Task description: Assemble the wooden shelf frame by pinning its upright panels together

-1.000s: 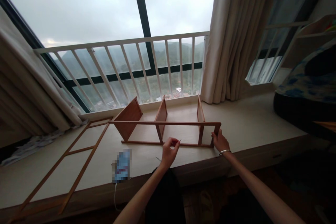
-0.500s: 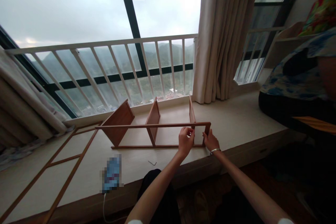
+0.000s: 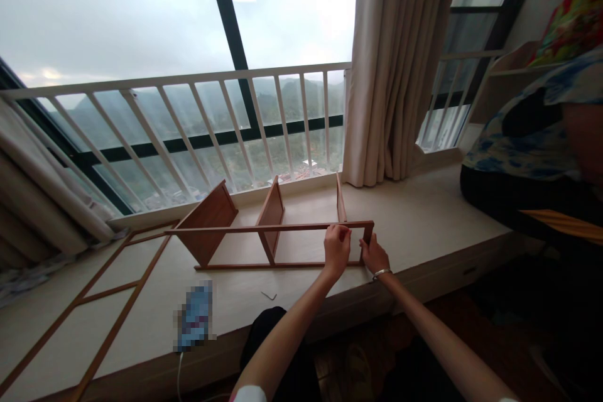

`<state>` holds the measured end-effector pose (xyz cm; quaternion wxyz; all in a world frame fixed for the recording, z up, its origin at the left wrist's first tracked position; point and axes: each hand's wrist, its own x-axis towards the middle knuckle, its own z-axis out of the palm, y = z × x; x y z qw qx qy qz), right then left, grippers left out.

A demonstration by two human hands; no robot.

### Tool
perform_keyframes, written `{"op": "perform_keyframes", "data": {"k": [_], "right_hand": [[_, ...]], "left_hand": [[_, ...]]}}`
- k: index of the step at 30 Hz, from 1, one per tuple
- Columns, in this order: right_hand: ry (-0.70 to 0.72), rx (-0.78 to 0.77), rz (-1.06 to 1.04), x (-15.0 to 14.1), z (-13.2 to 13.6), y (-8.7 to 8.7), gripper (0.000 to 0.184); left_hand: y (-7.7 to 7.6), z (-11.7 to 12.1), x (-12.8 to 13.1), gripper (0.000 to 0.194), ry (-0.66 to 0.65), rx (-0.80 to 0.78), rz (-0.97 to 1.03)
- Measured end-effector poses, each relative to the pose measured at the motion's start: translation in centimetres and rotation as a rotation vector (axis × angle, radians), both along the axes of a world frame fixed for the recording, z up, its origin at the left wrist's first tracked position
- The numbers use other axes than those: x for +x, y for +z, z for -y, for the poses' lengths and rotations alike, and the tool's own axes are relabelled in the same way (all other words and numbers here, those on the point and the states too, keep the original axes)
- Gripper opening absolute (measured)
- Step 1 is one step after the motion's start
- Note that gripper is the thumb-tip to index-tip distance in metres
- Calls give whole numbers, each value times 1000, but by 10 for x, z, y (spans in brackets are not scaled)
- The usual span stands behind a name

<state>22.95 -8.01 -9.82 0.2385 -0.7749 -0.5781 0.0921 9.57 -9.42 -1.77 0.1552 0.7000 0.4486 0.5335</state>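
Observation:
A brown wooden shelf frame (image 3: 245,229) lies on its side on the pale window ledge, with three boards standing up from it. My left hand (image 3: 337,248) is closed in a pinch at the upper rail, close to the rightmost board; whatever its fingertips hold is too small to make out. My right hand (image 3: 375,254) grips the frame's right end, thumb on the inner side and fingers behind. A bent hex key (image 3: 269,296) rests on the ledge to the left of my left forearm. Farther left lies a second, flat ladder-like wooden frame (image 3: 110,286).
A blurred-out blue item (image 3: 195,316) with a white cable (image 3: 179,377) lies near the ledge's front edge. White railings (image 3: 211,78) and a beige curtain (image 3: 381,69) stand behind. Another person (image 3: 527,132) sits at the right, beside a wooden piece (image 3: 560,223).
My left hand's fingers have curled and shifted slightly up against the rail. My right hand keeps its hold on the frame's end. The whole view has shifted slightly.

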Motion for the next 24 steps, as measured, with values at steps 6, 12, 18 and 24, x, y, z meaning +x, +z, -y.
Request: {"op": "perform_keyframes", "data": {"k": [6,12,18,24], "right_hand": [[2,69,11,1,-2,-5,31],[0,97,13,1,-2,-8,32],[-3,111,11,2,-4,-11,32],[7,130,6,2,-5,-12,31]], "left_hand": [[3,-5,2,12,66,2,-66],[14,-7,-1,15,106,108,-407],[23,-9,-4,17,156,178,-602],[26,-16,-16,30,223,160,-613]]}}
